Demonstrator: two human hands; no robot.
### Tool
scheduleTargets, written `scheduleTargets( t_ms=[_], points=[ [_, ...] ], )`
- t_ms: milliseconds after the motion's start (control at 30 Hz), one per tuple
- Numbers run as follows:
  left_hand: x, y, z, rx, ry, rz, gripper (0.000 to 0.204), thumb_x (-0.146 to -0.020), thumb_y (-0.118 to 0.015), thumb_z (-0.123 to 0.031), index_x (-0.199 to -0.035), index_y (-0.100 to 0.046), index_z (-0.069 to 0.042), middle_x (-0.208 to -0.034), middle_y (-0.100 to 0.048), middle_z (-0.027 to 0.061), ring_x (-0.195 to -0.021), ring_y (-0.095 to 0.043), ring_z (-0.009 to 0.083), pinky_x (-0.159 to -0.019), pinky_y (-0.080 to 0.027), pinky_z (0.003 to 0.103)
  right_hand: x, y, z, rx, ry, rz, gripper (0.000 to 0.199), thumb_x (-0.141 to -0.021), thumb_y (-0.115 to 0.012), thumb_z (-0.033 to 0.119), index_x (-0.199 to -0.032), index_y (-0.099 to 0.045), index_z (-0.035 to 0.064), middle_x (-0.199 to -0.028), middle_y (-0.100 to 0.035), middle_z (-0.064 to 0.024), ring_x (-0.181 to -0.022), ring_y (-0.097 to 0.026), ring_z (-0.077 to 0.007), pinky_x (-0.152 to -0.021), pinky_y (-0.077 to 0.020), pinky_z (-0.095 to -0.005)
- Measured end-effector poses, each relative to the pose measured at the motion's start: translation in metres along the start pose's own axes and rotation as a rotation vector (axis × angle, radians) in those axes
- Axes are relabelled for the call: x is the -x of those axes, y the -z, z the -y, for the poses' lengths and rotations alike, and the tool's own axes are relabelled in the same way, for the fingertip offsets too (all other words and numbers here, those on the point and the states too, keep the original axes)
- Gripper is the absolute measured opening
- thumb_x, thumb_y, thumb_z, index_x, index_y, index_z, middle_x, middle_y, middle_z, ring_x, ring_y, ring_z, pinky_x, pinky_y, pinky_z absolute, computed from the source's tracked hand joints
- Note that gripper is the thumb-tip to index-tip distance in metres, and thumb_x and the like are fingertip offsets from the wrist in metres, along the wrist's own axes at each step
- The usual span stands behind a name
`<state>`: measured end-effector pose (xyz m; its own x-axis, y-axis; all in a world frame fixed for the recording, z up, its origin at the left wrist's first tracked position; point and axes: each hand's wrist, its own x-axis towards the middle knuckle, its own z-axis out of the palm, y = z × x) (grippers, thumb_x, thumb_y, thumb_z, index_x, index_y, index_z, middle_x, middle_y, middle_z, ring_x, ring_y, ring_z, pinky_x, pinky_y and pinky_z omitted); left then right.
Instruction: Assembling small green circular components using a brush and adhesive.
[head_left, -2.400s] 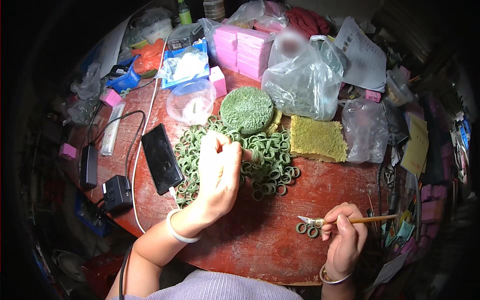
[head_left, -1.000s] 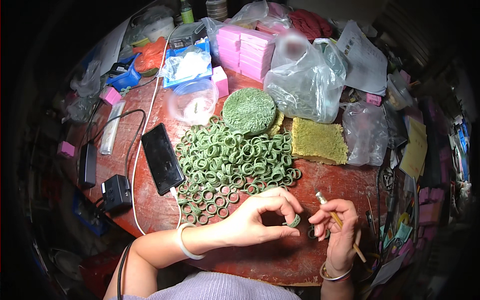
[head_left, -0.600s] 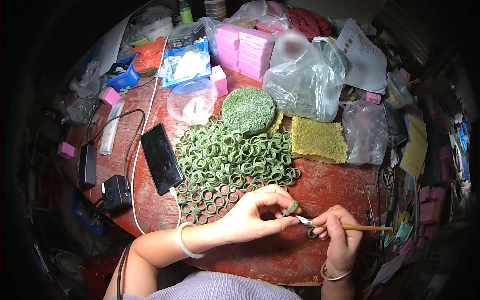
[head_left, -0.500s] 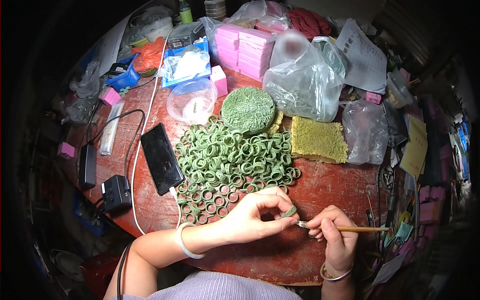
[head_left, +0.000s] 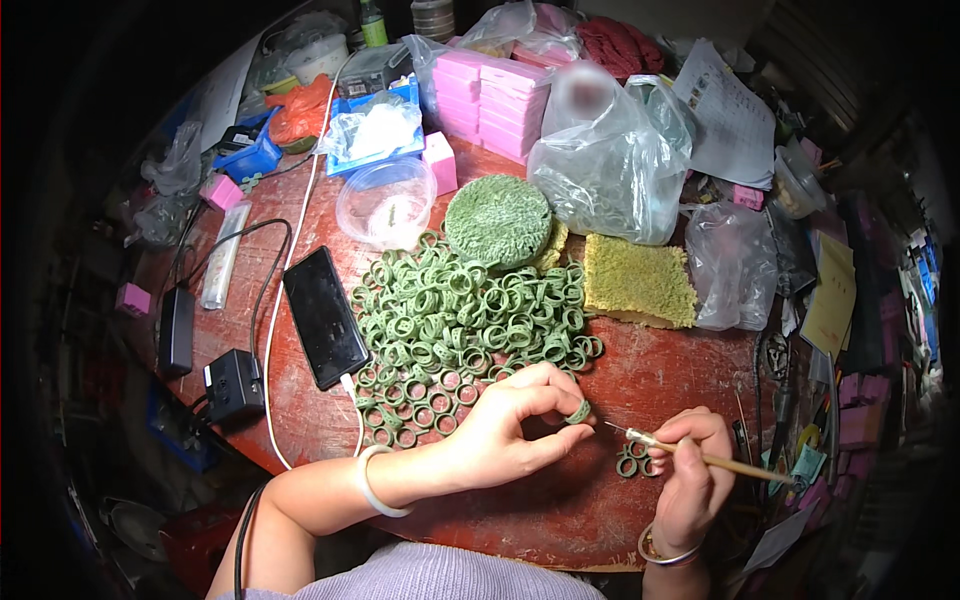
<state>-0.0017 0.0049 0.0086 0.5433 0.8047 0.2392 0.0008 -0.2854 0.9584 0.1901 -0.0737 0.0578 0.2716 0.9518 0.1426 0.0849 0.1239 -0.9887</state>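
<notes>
At the far left of the red round table (head_left: 650,365) a black power adapter (head_left: 235,385) and a dark power bank (head_left: 177,330) sat near the edge, with a white cable (head_left: 290,250) trailing past them. Just right of these lay a black phone (head_left: 325,330), face up, beside a big heap of green rings (head_left: 470,320) spread over the middle of the table. Behind the heap stood a clear plastic bowl (head_left: 387,203) and a round green pad (head_left: 497,220), which touched the back of the heap. Pink boxes (head_left: 490,90) were stacked farther back.

The left hand (head_left: 510,430) reached in from the lower edge, a pale bangle (head_left: 372,482) on its wrist. Its thumb and forefinger were pressed together on a single green ring (head_left: 578,411), held just above the table, in front of the heap and near the right hand. The other fingers were curled loosely.

To the right, the right hand (head_left: 690,480) was closed around a thin brush (head_left: 700,458), gripped like a pen, its metal tip pointing left toward the held ring but not quite touching it. Under that hand, a few loose rings (head_left: 633,465) lay on the table, well apart from the heap. A metal bracelet (head_left: 668,552) circled that wrist.

Farther back and right were a yellow-green sponge (head_left: 637,282), a large clear bag (head_left: 605,165) and a smaller clear bag (head_left: 735,265).
</notes>
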Motion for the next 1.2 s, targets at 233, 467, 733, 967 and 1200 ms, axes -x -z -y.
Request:
scheduleTargets(
  t_ms=[233,467,733,967,1200],
  points=[
    [-0.0007,0.0009,0.0042,-0.009,-0.106,0.012,0.019,-0.086,-0.074,-0.005,-0.105,-0.072,-0.003,-0.108,-0.066,0.0098,-0.1,-0.063,0.0216,-0.088,-0.05,0.034,0.0014,0.002,-0.0054,0.248,0.24,0.159,0.011,-0.092,-0.053,0.005,-0.098,-0.06,-0.0017,-0.083,-0.061,-0.0116,-0.071,-0.057,-0.0174,-0.065,-0.0475,-0.0292],
    [-0.0007,0.0019,0.0044,0.058,-0.086,0.03,0.018,-0.085,-0.074,-0.003,-0.103,-0.073,-0.002,-0.112,-0.068,0.0113,-0.103,-0.065,0.023,-0.091,-0.052,0.035,0.0027,0.0019,-0.0086,0.354,0.441,0.12,0.009,-0.09,-0.056,0.002,-0.097,-0.061,-0.001,-0.081,-0.061,-0.0112,-0.067,-0.06,-0.0225,-0.063,-0.0496,-0.032],
    [-0.0009,0.0029,0.005,-0.002,-0.143,0.013,0.018,-0.083,-0.073,0.0,-0.101,-0.073,-0.002,-0.112,-0.068,0.0116,-0.104,-0.065,0.0244,-0.09,-0.052,0.036,0.0073,0.0036,-0.0133,0.402,0.475,0.066,0.01,-0.091,-0.058,0.004,-0.098,-0.061,-0.0006,-0.081,-0.061,-0.0111,-0.066,-0.059,-0.0228,-0.061,-0.049,-0.0322],
    [-0.0004,0.0027,0.0037,-0.011,-0.157,0.01,0.021,-0.08,-0.07,0.005,-0.1,-0.072,-0.002,-0.113,-0.068,0.0117,-0.105,-0.066,0.0262,-0.091,-0.053,0.036,0.0043,0.0013,-0.0068,0.397,0.437,0.172,0.008,-0.089,-0.058,0.003,-0.095,-0.062,-0.0008,-0.08,-0.062,-0.0118,-0.065,-0.06,-0.0235,-0.061,-0.0502,-0.0334],
    [0.0004,0.0018,0.0012,0.018,-0.15,0.016,0.021,-0.078,-0.069,0.008,-0.097,-0.072,-0.002,-0.112,-0.068,0.0123,-0.107,-0.066,0.0273,-0.093,-0.053,0.036,0.0038,0.0025,-0.0047,0.414,0.473,0.178,0.009,-0.09,-0.057,0.004,-0.096,-0.061,-0.0013,-0.081,-0.061,-0.0122,-0.065,-0.059,-0.0238,-0.061,-0.0502,-0.0338]
  ],
)
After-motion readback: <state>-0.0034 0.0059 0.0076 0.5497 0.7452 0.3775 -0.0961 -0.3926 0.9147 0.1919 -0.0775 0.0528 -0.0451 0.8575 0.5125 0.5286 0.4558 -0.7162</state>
